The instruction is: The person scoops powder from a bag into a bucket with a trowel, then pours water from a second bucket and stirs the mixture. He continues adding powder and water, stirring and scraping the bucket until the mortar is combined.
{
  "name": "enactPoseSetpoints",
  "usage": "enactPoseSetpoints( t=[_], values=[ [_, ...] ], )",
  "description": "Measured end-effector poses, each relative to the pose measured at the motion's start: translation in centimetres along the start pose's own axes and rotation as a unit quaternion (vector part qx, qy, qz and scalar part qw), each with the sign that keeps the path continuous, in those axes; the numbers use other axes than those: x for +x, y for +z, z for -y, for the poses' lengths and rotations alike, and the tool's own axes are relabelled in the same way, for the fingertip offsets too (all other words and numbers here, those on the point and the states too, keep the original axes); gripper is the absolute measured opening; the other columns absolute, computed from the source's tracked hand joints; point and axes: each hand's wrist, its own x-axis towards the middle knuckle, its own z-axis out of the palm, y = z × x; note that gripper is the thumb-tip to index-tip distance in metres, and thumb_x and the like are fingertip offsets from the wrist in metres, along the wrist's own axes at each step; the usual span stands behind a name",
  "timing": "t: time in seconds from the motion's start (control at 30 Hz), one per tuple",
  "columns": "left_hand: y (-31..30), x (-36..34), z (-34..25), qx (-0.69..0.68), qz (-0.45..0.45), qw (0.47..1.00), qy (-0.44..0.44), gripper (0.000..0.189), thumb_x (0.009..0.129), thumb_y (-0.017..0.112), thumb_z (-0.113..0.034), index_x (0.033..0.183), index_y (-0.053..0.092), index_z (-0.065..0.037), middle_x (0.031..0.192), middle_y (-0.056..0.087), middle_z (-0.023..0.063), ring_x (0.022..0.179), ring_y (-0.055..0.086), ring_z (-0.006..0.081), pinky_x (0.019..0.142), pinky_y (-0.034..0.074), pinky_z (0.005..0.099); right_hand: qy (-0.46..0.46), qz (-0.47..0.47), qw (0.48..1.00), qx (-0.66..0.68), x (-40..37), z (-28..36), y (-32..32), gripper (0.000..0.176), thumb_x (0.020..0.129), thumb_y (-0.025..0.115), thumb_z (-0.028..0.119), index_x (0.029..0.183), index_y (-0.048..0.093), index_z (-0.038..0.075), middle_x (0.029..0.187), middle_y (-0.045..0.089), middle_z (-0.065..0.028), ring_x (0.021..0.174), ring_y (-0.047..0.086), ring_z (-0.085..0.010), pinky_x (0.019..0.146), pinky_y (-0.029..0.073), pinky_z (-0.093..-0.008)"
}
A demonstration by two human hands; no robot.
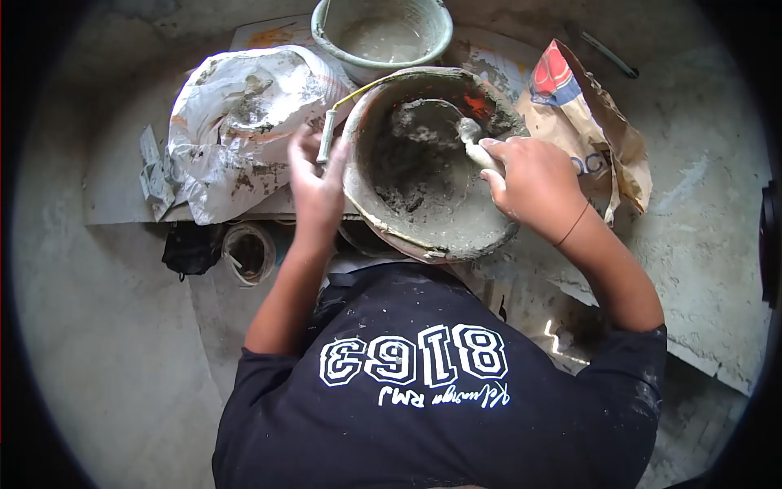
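A mortar-crusted bucket stands before me, with wet grey cement mix inside. My right hand is closed around the pale handle of a trowel over the bucket's right side. The trowel's blade reaches into the bucket and is smeared with the same grey mix. At the left rim, my left hand is slightly blurred, its thumb and fingers apart on either side of the lower end of the bucket's handle grip.
Behind the bucket is a green-grey basin. To the left lies a stained white woven sack; to the right stands an opened brown paper bag. A black bag and a round container sit below the board's left front edge.
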Motion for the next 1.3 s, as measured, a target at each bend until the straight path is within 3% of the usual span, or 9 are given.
enactPoseSetpoints(
  t=[0.03, 0.2, 0.27, 0.43, 0.63, 0.77, 0.93, 1.17, 1.3],
  values=[
    [0.2, -1.4, -0.2, 0.004, 0.035, 0.998, -0.059, 0.071, 0.093, 0.067, -0.025, 0.141, 0.027, 0.007, 0.117, 0.052, 0.012, 0.104, 0.053, 0.0173, 0.094, 0.043, 0.0318, -0.033, -0.043, 0.998, -0.029, -0.2, -0.5, 0.5, 0.022, 0.079, 0.067, 0.017, 0.099, 0.069, 0.009, 0.085, 0.067, -0.0147, 0.084, 0.067, -0.0321, 0.076, 0.053, -0.0441],
    [2.6, -2.8, 1.6, 0.032, -0.031, 0.998, 0.036, 0.068, 0.094, 0.066, -0.02, 0.143, 0.026, 0.003, 0.115, 0.051, 0.0129, 0.103, 0.052, 0.0183, 0.093, 0.042, 0.0316, -0.072, -0.095, 0.99, -0.072, 0.1, -3.5, 2.6, 0.021, 0.075, 0.068, 0.012, 0.094, 0.066, 0.003, 0.084, 0.065, -0.0147, 0.082, 0.067, -0.0328, 0.074, 0.054, -0.0429],
    [3.0, -2.8, 1.3, 0.024, -0.041, 0.998, 0.043, 0.067, 0.093, 0.066, -0.017, 0.143, 0.026, 0.003, 0.117, 0.051, 0.0134, 0.104, 0.052, 0.0184, 0.093, 0.043, 0.0321, -0.033, 0.013, 0.993, -0.116, 0.4, -4.2, 3.1, 0.021, 0.073, 0.067, 0.009, 0.093, 0.066, 0.001, 0.085, 0.067, -0.0155, 0.081, 0.067, -0.0328, 0.073, 0.055, -0.042],
    [3.3, -2.8, 1.4, -0.018, -0.042, 0.997, 0.055, 0.068, 0.094, 0.064, -0.014, 0.145, 0.022, 0.004, 0.122, 0.05, 0.0146, 0.109, 0.051, 0.0192, 0.098, 0.04, 0.0327, -0.067, 0.073, 0.983, -0.152, -1.5, -3.1, 2.3, 0.03, 0.071, 0.065, 0.007, 0.1, 0.067, 0.006, 0.088, 0.066, -0.0146, 0.078, 0.066, -0.0327, 0.071, 0.054, -0.0426],
    [3.0, -3.0, 0.5, -0.024, -0.011, 0.999, 0.026, 0.065, 0.094, 0.056, -0.001, 0.147, 0.019, 0.002, 0.141, 0.038, 0.0158, 0.128, 0.041, 0.0216, 0.108, 0.032, 0.0344, -0.122, -0.069, 0.982, -0.125, -3.6, -2.5, -0.2, 0.024, 0.078, 0.061, 0.008, 0.101, 0.067, 0.01, 0.088, 0.066, -0.0101, 0.073, 0.069, -0.0254, 0.062, 0.054, -0.0371],
    [3.2, -2.6, 1.4, -0.044, -0.018, 0.998, 0.046, 0.066, 0.093, 0.054, 0.003, 0.148, 0.019, 0.0, 0.135, 0.041, 0.0142, 0.124, 0.044, 0.0201, 0.107, 0.034, 0.0332, -0.105, 0.096, 0.955, -0.261, -2.8, -2.1, -1.3, 0.013, 0.077, 0.061, 0.01, 0.084, 0.072, 0.009, 0.077, 0.066, -0.009, 0.07, 0.069, -0.0245, 0.06, 0.054, -0.0361],
    [3.4, -2.7, 0.9, -0.069, -0.021, 0.996, 0.046, 0.066, 0.092, 0.053, 0.006, 0.148, 0.019, -0.001, 0.129, 0.044, 0.0129, 0.12, 0.046, 0.0186, 0.106, 0.035, 0.0323, -0.147, -0.048, 0.971, -0.182, -3.7, -0.1, -1.7, 0.009, 0.076, 0.062, 0.011, 0.072, 0.069, 0.009, 0.071, 0.066, -0.0103, 0.071, 0.07, -0.0248, 0.061, 0.055, -0.0363],
    [3.8, -2.6, 1.1, -0.059, -0.011, 0.997, 0.057, 0.063, 0.092, 0.052, 0.006, 0.146, 0.021, 0.0, 0.133, 0.044, 0.0149, 0.125, 0.044, 0.0201, 0.109, 0.031, 0.0332, -0.088, 0.054, 0.955, -0.279, -2.4, 0.4, -1.0, 0.012, 0.078, 0.062, 0.012, 0.078, 0.074, 0.01, 0.079, 0.07, -0.0083, 0.074, 0.07, -0.0231, 0.062, 0.055, -0.0343],
    [3.8, -2.7, 1.1, -0.074, -0.018, 0.996, 0.054, 0.063, 0.092, 0.053, 0.005, 0.146, 0.021, 0.0, 0.133, 0.044, 0.0152, 0.125, 0.045, 0.0206, 0.109, 0.031, 0.0332, -0.146, -0.042, 0.97, -0.192, -2.6, -0.1, -0.4, 0.013, 0.079, 0.061, 0.012, 0.077, 0.074, 0.01, 0.084, 0.07, -0.0102, 0.076, 0.071, -0.0222, 0.061, 0.055, -0.0328]
  ],
)
